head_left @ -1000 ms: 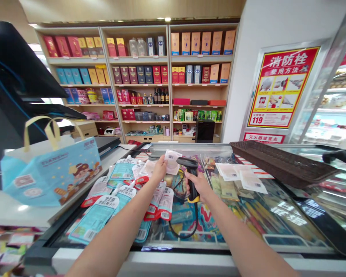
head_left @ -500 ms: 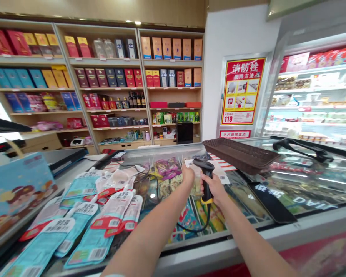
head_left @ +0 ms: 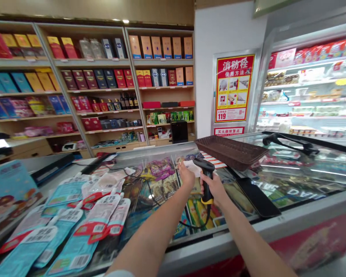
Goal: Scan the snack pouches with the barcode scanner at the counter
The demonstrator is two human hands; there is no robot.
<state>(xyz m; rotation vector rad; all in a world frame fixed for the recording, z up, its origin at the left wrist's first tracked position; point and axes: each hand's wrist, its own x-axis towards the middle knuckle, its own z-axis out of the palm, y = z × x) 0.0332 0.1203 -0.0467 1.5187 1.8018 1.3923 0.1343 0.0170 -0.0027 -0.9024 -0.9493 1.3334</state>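
Note:
My right hand (head_left: 215, 188) is wrapped round the grip of a black-and-yellow barcode scanner (head_left: 204, 166), held upright with its head towards my left hand. A black cable hangs in a loop from its base. My left hand (head_left: 187, 175) is just left of the scanner, over the glass top of a chest freezer (head_left: 190, 246). It grips a white paper sheet (head_left: 193, 168), partly hidden behind the hand and scanner. Several blue-and-white and red-and-white spouted pouches (head_left: 83, 219) lie heaped on the glass to the left.
A brown woven basket (head_left: 230, 152) sits at the freezer's back edge. Right of my hands lies a long black panel (head_left: 258, 198), with a black handle-like piece (head_left: 291, 143) beyond. A blue picture box (head_left: 11, 188) stands far left. Shelves of boxed goods (head_left: 98, 79) line the back wall.
The view has turned slightly right, so the surroundings sit further left. The white sheet has swung left behind the scanner, and its barcoded right side no longer shows. My right hand keeps its hold.

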